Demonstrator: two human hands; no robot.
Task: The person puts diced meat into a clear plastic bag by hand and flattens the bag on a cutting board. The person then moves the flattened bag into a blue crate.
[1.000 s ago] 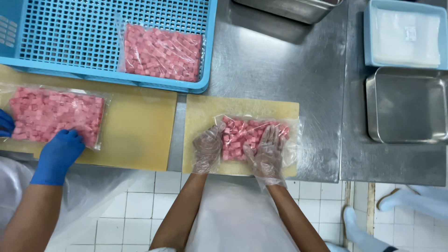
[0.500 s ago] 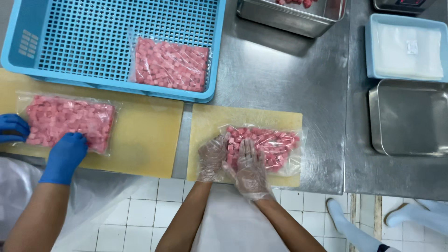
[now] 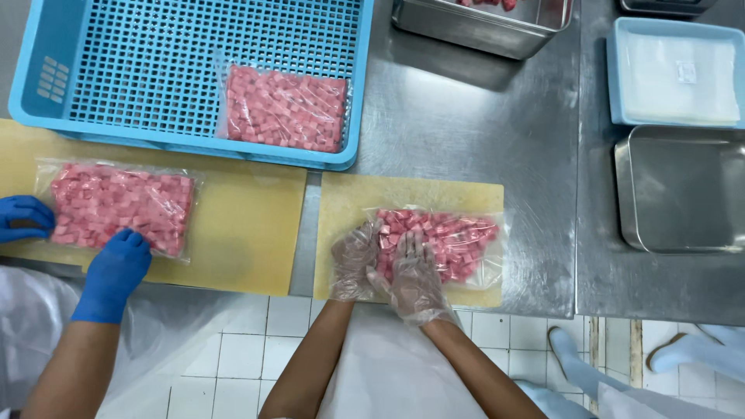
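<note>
A clear plastic bag of pink meat cubes (image 3: 454, 242) lies flat on a yellow cutting board (image 3: 349, 202) in front of me. My left hand (image 3: 353, 260), in a thin clear glove, rests on the bag's left end. My right hand (image 3: 411, 275), also clear-gloved, presses flat on the bag's lower left part, fingers spread. Both hands lie on top of the bag rather than gripping it.
A co-worker's blue-gloved hands (image 3: 112, 268) touch a second meat bag (image 3: 120, 206) on the left yellow board (image 3: 248, 233). A blue perforated crate (image 3: 155, 70) holds a third bag (image 3: 285, 109). Steel trays (image 3: 683, 190) and a blue tray (image 3: 671, 70) stand at right.
My right hand slid from the bag's right side to its lower left, next to my left hand. The view shifted slightly; the co-worker's hands stay on their bag.
</note>
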